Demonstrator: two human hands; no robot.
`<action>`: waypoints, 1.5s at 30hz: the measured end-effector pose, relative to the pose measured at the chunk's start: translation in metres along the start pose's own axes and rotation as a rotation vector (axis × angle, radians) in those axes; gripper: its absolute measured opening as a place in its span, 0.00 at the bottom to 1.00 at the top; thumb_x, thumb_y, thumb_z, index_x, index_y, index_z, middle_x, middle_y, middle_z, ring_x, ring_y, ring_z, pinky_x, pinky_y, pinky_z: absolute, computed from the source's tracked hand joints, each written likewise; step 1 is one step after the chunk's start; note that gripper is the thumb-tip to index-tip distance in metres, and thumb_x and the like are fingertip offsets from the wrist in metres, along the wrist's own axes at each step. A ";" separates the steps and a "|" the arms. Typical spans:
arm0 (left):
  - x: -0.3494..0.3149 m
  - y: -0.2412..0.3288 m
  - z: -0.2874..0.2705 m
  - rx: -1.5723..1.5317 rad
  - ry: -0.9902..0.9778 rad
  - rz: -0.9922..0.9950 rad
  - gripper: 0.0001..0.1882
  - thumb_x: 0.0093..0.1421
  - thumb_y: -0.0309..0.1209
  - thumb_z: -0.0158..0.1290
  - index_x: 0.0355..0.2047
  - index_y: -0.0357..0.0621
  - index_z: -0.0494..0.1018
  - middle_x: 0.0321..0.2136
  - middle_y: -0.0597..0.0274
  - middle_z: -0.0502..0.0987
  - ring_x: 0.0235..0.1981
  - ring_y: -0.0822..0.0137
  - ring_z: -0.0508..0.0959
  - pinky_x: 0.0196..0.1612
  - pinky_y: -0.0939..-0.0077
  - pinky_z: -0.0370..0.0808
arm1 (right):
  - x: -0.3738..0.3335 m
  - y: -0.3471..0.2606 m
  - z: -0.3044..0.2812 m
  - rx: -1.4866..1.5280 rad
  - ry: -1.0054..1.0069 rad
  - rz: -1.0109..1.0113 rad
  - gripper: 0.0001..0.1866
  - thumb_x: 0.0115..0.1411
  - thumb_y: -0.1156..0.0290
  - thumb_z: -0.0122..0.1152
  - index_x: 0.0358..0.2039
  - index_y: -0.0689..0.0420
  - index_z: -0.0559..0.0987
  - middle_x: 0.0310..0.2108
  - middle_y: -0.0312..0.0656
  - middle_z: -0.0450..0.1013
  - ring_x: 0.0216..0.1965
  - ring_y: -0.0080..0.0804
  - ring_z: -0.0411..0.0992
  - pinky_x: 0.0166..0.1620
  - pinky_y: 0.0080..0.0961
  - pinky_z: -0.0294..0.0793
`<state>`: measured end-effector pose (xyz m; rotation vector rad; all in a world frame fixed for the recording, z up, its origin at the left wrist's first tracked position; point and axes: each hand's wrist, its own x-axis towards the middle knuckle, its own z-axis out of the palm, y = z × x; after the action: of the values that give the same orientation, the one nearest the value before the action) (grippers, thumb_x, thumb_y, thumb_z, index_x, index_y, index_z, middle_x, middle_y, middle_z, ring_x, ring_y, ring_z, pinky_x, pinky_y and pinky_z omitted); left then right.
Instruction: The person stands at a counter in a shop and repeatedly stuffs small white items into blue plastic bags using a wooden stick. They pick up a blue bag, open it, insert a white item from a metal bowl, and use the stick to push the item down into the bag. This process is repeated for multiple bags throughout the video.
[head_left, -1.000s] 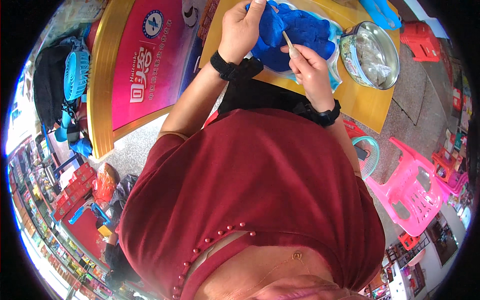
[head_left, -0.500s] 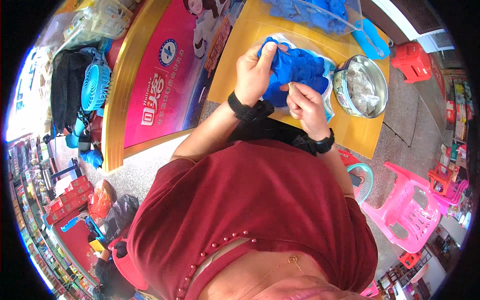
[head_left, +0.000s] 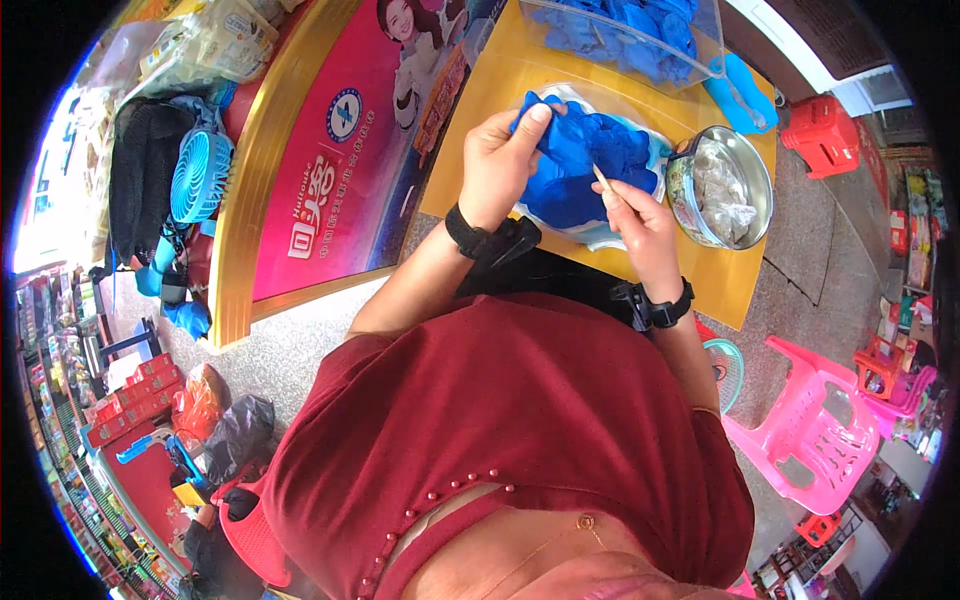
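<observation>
Between the thumb and fingers of my left hand (head_left: 498,165) is a bunched piece of blue cloth (head_left: 562,138). More blue cloth pieces (head_left: 622,148) lie directly beside it, spread over a white and light-blue plastic bag (head_left: 612,238). My right hand (head_left: 645,225) is closed around a thin pale wooden stick (head_left: 601,178). The stick's tip points up and left over the cloth, close to the held piece; whether it touches the cloth I cannot tell. Just right of the pile stands a round tin (head_left: 687,208) containing crumpled clear plastic (head_left: 722,188).
A clear plastic box (head_left: 640,62) of blue cloth pieces sits at the table's (head_left: 712,282) far side. A light-blue object (head_left: 742,95) lies beside it. A printed pink panel (head_left: 330,190) with a wooden edge stands left. A pink plastic chair (head_left: 815,415) and red stool (head_left: 820,135) are right.
My right hand has moved slightly right and down, and the stick now shows clearly above its fingers. My left hand still grips the cloth, a little lower and farther left.
</observation>
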<state>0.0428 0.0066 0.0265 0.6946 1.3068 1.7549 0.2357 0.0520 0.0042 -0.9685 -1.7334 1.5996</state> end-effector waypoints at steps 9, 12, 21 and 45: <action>0.009 0.011 -0.008 -0.008 -0.140 0.043 0.12 0.68 0.35 0.49 0.40 0.41 0.79 0.22 0.72 0.75 0.16 0.83 0.63 0.19 0.87 0.56 | 0.000 -0.010 -0.010 0.083 -0.154 0.110 0.12 0.66 0.68 0.56 0.42 0.62 0.81 0.21 0.26 0.65 0.22 0.12 0.59 0.26 0.13 0.57; 0.016 0.018 -0.022 0.378 -0.370 0.469 0.12 0.67 0.34 0.50 0.43 0.43 0.79 0.45 0.60 0.79 0.33 0.77 0.76 0.31 0.86 0.70 | -0.001 -0.011 -0.024 -0.066 -0.183 0.062 0.11 0.65 0.68 0.57 0.41 0.61 0.82 0.21 0.27 0.67 0.22 0.12 0.61 0.26 0.13 0.59; 0.002 -0.006 -0.013 0.060 -0.167 0.230 0.13 0.67 0.35 0.51 0.45 0.42 0.77 0.44 0.55 0.79 0.45 0.64 0.78 0.43 0.78 0.73 | -0.007 0.004 -0.001 -0.106 0.063 -0.094 0.11 0.64 0.71 0.58 0.43 0.62 0.81 0.25 0.29 0.72 0.24 0.12 0.64 0.27 0.13 0.63; -0.005 -0.031 -0.012 0.491 -0.153 -0.014 0.16 0.64 0.40 0.55 0.34 0.36 0.79 0.24 0.74 0.76 0.25 0.83 0.71 0.28 0.85 0.69 | -0.003 0.014 0.008 -0.033 0.046 -0.032 0.11 0.65 0.70 0.57 0.42 0.62 0.81 0.24 0.28 0.70 0.24 0.12 0.63 0.26 0.13 0.61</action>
<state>0.0448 0.0000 -0.0068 1.0647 1.6441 1.3426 0.2325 0.0455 -0.0105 -0.9809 -1.7404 1.5219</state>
